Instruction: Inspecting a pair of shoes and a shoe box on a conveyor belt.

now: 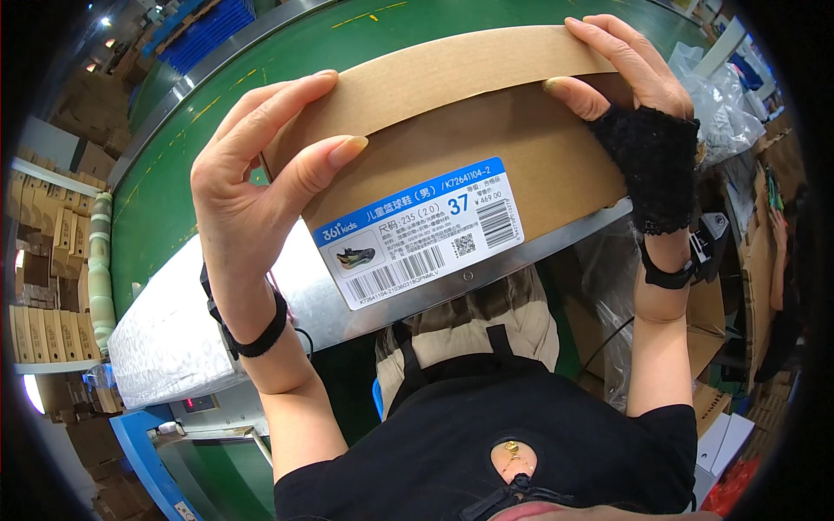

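I hold a brown cardboard shoe box (486, 113) up in front of me with both hands, its end face toward me. A white and blue printed label (421, 230) with barcodes and a small shoe picture is stuck on that face. My left hand (261, 182) grips the box's left end, thumb on the front face and fingers over the lid. My right hand (621, 78), in a black fingerless wrist cover, clasps the right end of the lid. A black band sits on each wrist.
A green conveyor belt (261, 61) with a metal rim (304, 286) curves behind the box. Shelves of flat cardboard (48, 252) stand at left. Clear plastic bags (725, 104) and cartons lie at right, where another person's arm (777, 252) shows. Blue crates (204, 30) are far back.
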### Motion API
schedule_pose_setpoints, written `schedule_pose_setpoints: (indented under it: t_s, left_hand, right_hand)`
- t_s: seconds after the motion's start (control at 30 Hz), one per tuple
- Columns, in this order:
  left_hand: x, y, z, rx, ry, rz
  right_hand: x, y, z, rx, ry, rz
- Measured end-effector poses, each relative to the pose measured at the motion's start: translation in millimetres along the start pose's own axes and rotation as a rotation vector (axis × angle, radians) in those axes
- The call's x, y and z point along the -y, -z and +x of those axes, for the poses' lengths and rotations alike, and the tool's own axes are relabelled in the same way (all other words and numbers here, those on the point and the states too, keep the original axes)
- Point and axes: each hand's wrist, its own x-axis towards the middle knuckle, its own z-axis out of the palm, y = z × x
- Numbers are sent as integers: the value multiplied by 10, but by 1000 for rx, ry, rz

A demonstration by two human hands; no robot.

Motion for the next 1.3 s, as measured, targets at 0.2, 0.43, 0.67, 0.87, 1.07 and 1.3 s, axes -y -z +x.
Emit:
schedule_pose_setpoints:
  t_s: [0.2, 0.43, 0.67, 0.87, 1.07, 1.3]
  left_hand:
    - [7, -11, 2, -4, -7, 0]
    - [22, -13, 2, -37, -32, -27]
    - [23, -41, 10, -75, -49, -38]
    - [24, -37, 4, -77, -39, -48]
    - [12, -42, 1, -85, -47, -44]
    - [-5, -30, -20, -79, -50, -30]
  right_hand:
    - [0, 7, -12, 17, -23, 6]
    - [26, 14, -19, 27, -54, 8]
    - [16, 11, -21, 19, -28, 26]
    - [35, 4, -27, 13, -55, 72]
    - [37, 15, -26, 13, -46, 64]
    - [9, 16, -45, 6, -2, 52]
